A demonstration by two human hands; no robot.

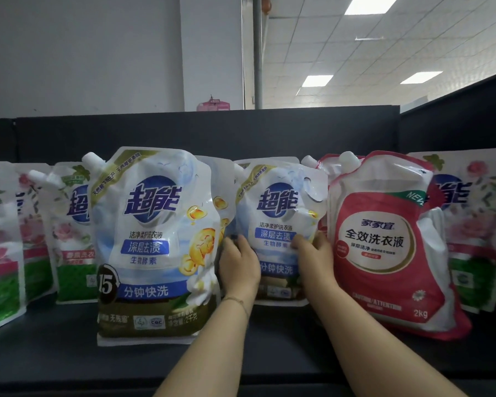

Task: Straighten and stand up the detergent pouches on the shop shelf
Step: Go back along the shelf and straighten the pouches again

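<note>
Both of my hands hold a small blue-and-white detergent pouch standing upright at the back middle of the black shelf. My left hand grips its left edge, and my right hand grips its right edge. A larger blue-and-white pouch stands upright in front on the left. To the right, a red-and-white pouch stands leaning slightly. Pouches with pink flowers and green bases stand at the far left, behind the large pouch and at the far right.
A black back panel closes the shelf behind the pouches, and a black side wall rises at the right. The shelf's front edge runs across the bottom. More pouches stand behind the red one.
</note>
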